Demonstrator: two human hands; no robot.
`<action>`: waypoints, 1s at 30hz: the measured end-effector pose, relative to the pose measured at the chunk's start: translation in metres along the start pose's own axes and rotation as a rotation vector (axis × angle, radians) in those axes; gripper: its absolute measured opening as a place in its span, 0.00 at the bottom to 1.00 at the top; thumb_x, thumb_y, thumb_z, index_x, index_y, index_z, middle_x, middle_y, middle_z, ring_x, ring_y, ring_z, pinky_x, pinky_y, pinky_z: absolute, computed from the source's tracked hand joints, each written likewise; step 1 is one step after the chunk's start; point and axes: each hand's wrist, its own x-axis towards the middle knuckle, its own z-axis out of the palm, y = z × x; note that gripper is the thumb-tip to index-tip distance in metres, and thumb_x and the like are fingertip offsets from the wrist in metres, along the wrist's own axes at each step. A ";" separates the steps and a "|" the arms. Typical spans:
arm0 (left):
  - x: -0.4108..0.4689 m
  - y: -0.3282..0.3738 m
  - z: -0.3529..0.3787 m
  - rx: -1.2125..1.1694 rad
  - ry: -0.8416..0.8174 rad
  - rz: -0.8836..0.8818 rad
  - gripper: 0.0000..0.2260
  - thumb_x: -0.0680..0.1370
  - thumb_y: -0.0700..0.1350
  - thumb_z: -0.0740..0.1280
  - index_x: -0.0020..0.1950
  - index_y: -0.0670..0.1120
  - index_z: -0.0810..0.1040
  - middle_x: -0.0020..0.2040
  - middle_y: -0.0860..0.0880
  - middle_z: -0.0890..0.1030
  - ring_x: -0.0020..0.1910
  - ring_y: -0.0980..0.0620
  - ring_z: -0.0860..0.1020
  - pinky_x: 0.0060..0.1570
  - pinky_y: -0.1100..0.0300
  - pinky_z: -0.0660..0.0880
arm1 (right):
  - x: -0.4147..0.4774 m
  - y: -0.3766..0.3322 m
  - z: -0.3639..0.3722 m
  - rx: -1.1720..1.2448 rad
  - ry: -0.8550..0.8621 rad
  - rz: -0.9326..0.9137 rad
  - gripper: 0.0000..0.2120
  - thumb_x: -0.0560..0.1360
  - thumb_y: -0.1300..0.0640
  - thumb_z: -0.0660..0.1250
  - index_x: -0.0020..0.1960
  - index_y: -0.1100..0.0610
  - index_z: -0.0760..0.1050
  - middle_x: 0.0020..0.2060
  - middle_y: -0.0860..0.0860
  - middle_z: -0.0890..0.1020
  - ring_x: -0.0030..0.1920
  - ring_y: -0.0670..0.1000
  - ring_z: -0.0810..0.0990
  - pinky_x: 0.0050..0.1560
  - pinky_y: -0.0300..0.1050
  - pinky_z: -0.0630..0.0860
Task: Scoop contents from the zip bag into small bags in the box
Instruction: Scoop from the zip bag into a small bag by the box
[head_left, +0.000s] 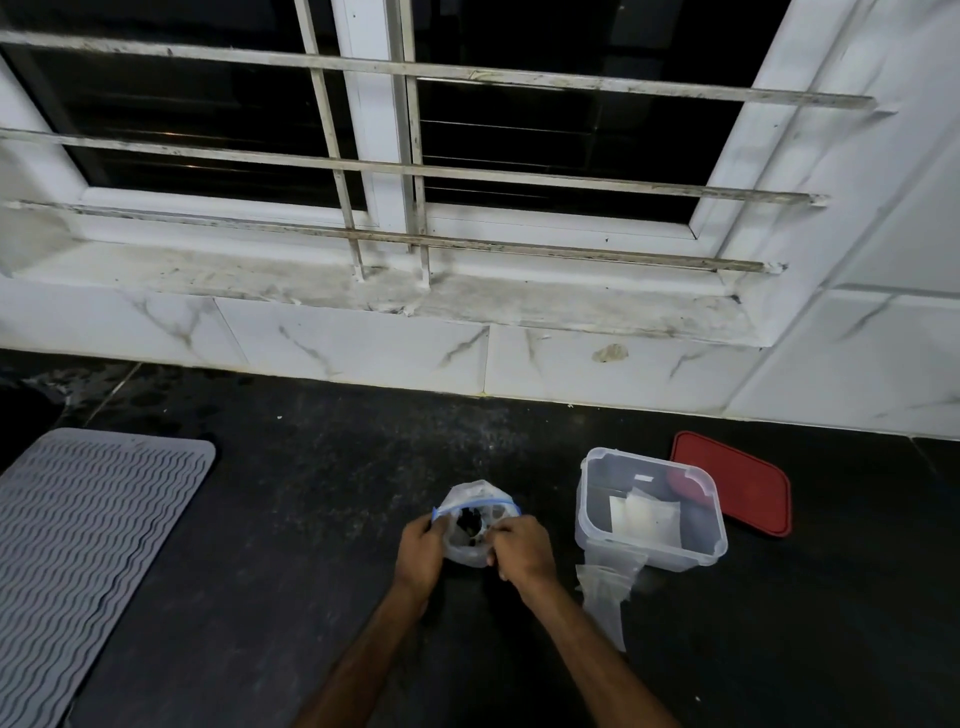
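Note:
A clear zip bag (475, 500) with a blue zip strip stands on the dark counter, its mouth held wide, dark contents visible inside. My left hand (422, 552) grips the left side of the mouth and my right hand (521, 548) pinches the right side. To the right stands a clear plastic box (649, 512) with small white bags (644, 518) and a red object inside. A clear small bag (609, 592) lies on the counter against the box's front.
A red lid (737, 480) lies behind the box on the right. A grey ribbed mat (78, 540) covers the counter's left side. White marble tiles (363, 343) and a barred window (395, 156) rise behind the counter.

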 end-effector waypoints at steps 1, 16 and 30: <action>0.001 -0.001 -0.001 0.014 0.010 0.013 0.11 0.80 0.39 0.63 0.43 0.41 0.83 0.41 0.40 0.85 0.42 0.43 0.83 0.46 0.47 0.78 | 0.002 0.001 0.001 0.018 -0.003 0.008 0.11 0.73 0.58 0.61 0.44 0.56 0.83 0.40 0.55 0.85 0.35 0.51 0.80 0.38 0.47 0.79; 0.000 -0.001 -0.005 0.251 0.106 0.127 0.04 0.77 0.40 0.68 0.51 0.43 0.80 0.44 0.47 0.84 0.44 0.51 0.82 0.41 0.61 0.76 | 0.003 0.005 -0.008 -0.016 -0.041 -0.018 0.11 0.76 0.56 0.61 0.44 0.55 0.82 0.34 0.52 0.85 0.24 0.45 0.76 0.31 0.39 0.77; 0.002 0.008 -0.002 0.233 0.010 0.125 0.07 0.68 0.43 0.63 0.42 0.47 0.80 0.40 0.46 0.83 0.42 0.46 0.81 0.45 0.50 0.77 | -0.003 0.007 -0.003 -0.051 -0.035 -0.034 0.12 0.75 0.59 0.59 0.43 0.52 0.81 0.36 0.50 0.84 0.35 0.49 0.80 0.44 0.46 0.81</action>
